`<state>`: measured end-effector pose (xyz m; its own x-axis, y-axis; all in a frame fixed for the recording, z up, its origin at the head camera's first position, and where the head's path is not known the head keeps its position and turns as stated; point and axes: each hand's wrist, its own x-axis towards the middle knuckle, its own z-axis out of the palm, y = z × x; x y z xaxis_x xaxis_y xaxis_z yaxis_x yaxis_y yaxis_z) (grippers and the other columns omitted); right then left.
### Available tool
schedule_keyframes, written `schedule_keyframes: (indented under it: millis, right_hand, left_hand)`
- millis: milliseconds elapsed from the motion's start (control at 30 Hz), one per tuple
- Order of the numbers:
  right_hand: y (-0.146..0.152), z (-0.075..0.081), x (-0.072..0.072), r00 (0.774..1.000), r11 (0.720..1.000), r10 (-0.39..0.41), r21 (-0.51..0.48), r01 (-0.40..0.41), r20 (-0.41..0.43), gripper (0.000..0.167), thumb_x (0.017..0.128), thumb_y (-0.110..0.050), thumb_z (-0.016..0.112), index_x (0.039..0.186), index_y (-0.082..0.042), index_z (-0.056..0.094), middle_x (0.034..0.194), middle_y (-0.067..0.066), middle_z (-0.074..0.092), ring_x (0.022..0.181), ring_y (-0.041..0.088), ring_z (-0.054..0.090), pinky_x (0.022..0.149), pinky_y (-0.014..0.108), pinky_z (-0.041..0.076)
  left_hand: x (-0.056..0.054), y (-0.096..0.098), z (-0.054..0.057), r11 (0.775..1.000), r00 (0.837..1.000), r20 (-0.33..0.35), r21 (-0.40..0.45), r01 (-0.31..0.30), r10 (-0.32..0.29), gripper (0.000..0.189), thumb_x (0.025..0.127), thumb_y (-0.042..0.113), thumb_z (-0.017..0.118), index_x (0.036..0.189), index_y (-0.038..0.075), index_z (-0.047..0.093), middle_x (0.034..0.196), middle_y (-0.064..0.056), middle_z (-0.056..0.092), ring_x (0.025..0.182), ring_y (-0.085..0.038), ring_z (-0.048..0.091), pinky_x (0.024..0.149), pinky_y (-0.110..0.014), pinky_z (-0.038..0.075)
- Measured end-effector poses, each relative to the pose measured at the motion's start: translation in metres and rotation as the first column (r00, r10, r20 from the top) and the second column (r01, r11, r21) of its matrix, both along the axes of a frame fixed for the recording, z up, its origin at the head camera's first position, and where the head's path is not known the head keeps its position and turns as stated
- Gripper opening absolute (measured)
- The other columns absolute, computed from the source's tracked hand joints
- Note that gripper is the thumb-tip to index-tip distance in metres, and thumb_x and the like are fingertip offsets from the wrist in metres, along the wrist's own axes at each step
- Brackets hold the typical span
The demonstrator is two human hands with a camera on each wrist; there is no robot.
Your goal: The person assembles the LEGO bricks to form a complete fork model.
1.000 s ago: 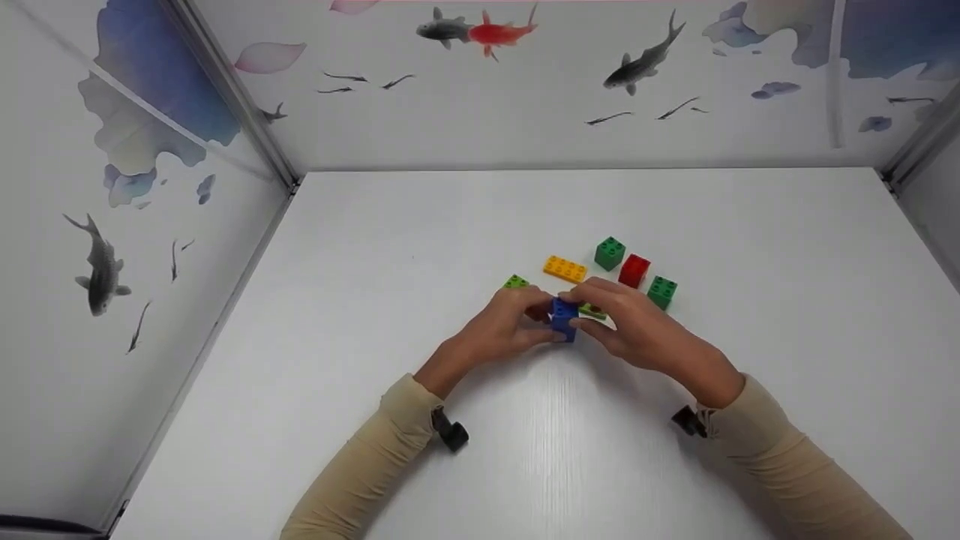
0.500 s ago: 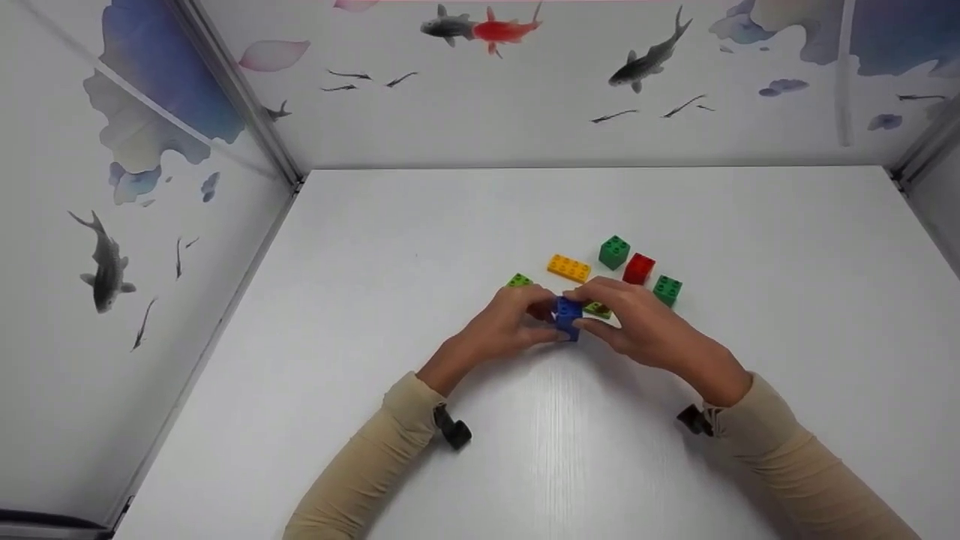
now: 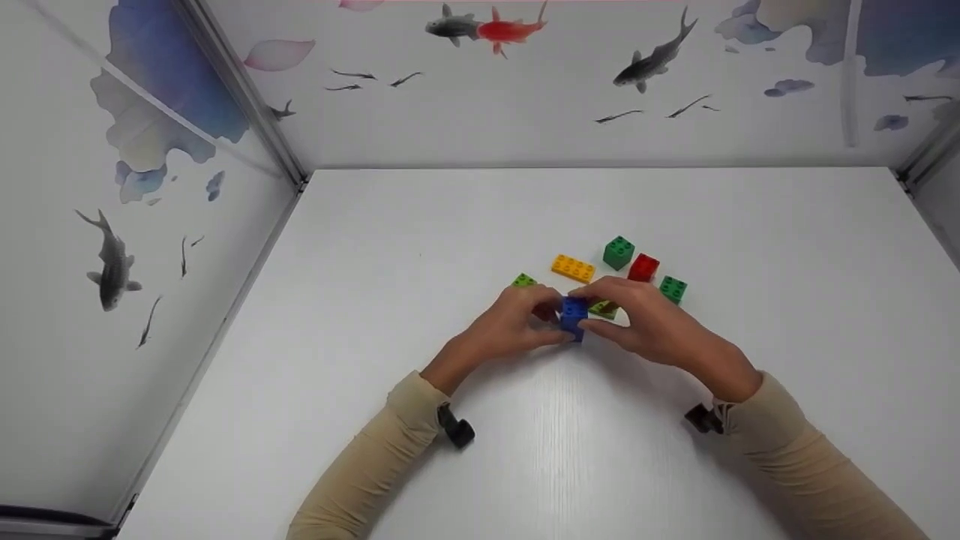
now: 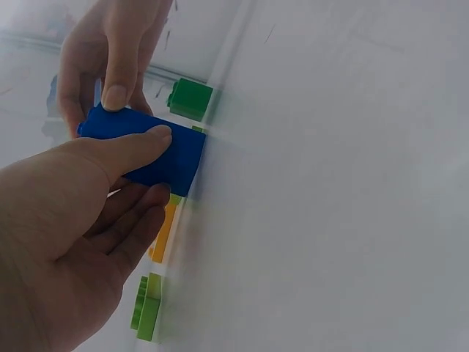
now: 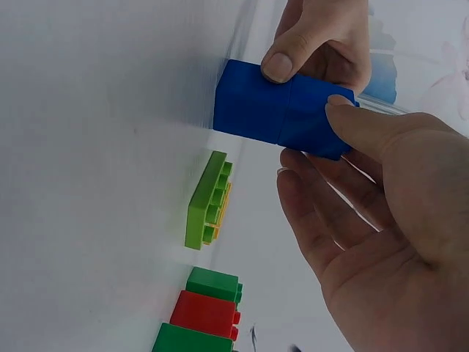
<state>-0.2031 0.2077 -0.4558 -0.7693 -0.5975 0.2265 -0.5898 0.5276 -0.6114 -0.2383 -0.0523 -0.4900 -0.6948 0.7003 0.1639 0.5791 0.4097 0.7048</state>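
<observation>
Two blue toy bricks point(image 3: 574, 316) stand stacked as a small tower on the white table, and a seam between them shows in the right wrist view. My left hand point(image 3: 506, 322) pinches the lower blue brick point(image 5: 248, 103) between thumb and fingers. From the other side, my right hand point(image 3: 664, 326) grips the upper blue brick point(image 5: 308, 110) near its studded top. Just behind the tower, partly hidden by the right hand, lies a flat lime green brick point(image 3: 603, 310). Another lime green brick point(image 4: 149, 308) shows beyond the left hand.
A flat yellow brick point(image 3: 573, 268) lies behind the hands. To its right are a green brick point(image 3: 619, 253), a red brick point(image 3: 643, 268) and a second green brick point(image 3: 673, 289). White panels with painted fish point(image 3: 656, 64) border the table point(image 3: 420, 217) at the back and left.
The whole head view has shifted slightly, so everything appears a little further right. Both hands keep their hold on the blue bricks in nearly the same pose.
</observation>
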Motion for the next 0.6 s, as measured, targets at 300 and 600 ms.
schedule_keyframes:
  millis: [300, 600]
  right_hand:
    - [0.0046, 0.0013, -0.0027, 0.999, 1.000, 0.001, -0.015, -0.001, 0.038, 0.047, 0.093, -0.012, 0.086, 0.138, -0.011, 0.070, 0.128, 0.003, 0.076, 0.111, 0.027, 0.077, 0.097, 0.046, 0.065]
    - [0.0106, -0.0037, -0.0073, 0.991, 0.992, -0.069, 0.109, 0.056, 0.117, 0.058, 0.091, -0.016, 0.089, 0.143, -0.009, 0.066, 0.136, 0.009, 0.074, 0.122, 0.029, 0.073, 0.104, 0.049, 0.062]
  left_hand:
    - [0.0005, 0.0011, 0.0008, 1.000, 1.000, -0.007, 0.002, 0.015, -0.015, 0.038, 0.096, 0.024, 0.086, 0.128, 0.010, 0.073, 0.118, -0.003, 0.078, 0.104, -0.015, 0.075, 0.094, -0.020, 0.061]
    - [-0.0030, -0.0040, 0.0059, 0.999, 0.998, -0.028, 0.010, -0.047, 0.047, 0.040, 0.098, 0.029, 0.084, 0.130, 0.009, 0.071, 0.120, -0.004, 0.077, 0.104, -0.015, 0.074, 0.096, -0.024, 0.062]
